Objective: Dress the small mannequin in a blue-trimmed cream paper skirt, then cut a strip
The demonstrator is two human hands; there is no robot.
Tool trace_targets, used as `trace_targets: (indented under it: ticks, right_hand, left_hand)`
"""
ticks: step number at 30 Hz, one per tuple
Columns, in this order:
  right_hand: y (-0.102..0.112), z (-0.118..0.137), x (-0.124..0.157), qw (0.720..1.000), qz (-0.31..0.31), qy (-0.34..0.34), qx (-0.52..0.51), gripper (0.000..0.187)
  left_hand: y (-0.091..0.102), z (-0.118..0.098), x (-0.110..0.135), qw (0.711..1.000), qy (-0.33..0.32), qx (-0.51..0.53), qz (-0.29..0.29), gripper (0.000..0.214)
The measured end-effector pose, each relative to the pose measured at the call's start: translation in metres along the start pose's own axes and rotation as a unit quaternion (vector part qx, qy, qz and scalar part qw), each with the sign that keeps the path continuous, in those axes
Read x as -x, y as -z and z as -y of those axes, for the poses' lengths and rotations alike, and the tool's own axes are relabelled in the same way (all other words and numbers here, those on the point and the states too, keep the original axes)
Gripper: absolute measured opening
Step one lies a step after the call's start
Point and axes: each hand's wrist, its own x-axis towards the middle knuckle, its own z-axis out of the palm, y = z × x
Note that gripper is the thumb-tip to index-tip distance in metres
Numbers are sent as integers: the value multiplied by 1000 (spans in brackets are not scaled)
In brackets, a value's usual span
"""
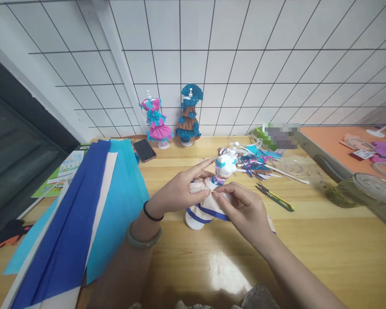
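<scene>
A small white dress-form mannequin (pixel 227 165) leans to the right on its round white base (pixel 194 222), its bodice patched with blue and pink. Around its lower part hangs a white crepe-paper skirt (pixel 202 209) with dark blue bands. My left hand (pixel 183 191) lies along the skirt's left side, thumb and fingers closed on the paper near the waist. From the right, my right hand (pixel 244 204) pinches the skirt's top edge between thumb and forefinger. The thumbs almost meet at the waist. Some fingertips are hidden behind the mannequin.
Blue crepe-paper sheets (pixel 67 227) cover the left of the wooden table. Two dressed mannequins, one pink (pixel 159 131) and one teal and brown (pixel 189 116), stand by the wall near a phone (pixel 144 150). Paper scraps (pixel 260 161), thread snips (pixel 275 196) and a clear jar (pixel 360 191) lie right.
</scene>
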Motion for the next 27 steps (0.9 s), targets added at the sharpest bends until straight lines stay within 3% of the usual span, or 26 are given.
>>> trace_targets:
  ticks: [12, 18, 22, 24, 27]
  right_hand:
    - [-4, -5, 0, 998, -18, -56, -7, 15]
    - [-7, -11, 0, 997, -18, -69, -17, 16]
    - [-1, -11, 1, 998, -48, 28, 41, 7]
    - [4, -10, 4, 988, -64, 111, 89, 18]
    - [7, -8, 11, 962, -28, 214, 164, 35]
  left_hand:
    - [-1, -2, 0, 1000, 8, 0, -3, 69]
    - [-6, -6, -2, 999, 30, 27, -37, 64]
    - [-9, -7, -2, 996, 53, 44, -64, 67]
    - [-10, -6, -3, 993, 64, 45, -84, 69]
    - [-12, -2, -4, 990, 75, 41, -108, 71]
